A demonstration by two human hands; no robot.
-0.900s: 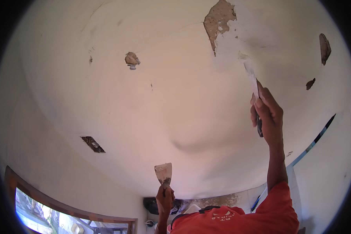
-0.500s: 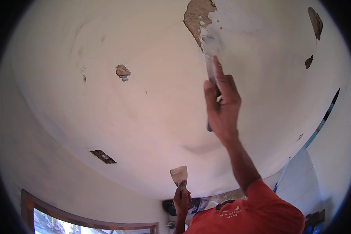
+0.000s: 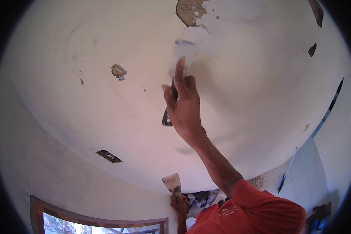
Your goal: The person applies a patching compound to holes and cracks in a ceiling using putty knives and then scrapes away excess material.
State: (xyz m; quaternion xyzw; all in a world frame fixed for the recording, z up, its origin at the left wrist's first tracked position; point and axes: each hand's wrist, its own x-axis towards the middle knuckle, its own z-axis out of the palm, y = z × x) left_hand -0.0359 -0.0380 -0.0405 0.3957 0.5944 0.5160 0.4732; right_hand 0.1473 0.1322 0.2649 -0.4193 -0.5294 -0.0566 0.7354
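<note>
My right hand is raised to the pale wall, closed round the dark handle of a putty knife, index finger stretched along its blade. The blade lies against the wall on white filler, just below a large broken patch of bare brown base. More filler covers that patch's right side. Lower down, my left hand grips a second putty knife, its wide stained blade pointing up and apart from the wall's filled area.
Smaller holes mark the wall: a round one at left, a rectangular box opening below it, and dark gaps at upper right. A wood-framed window is at lower left. A long pole leans at right.
My right hand with its putty knife has swept left and slightly down, leaving white filler at the broken patch's lower edge. My left hand has lowered slightly, its blade tilting left.
</note>
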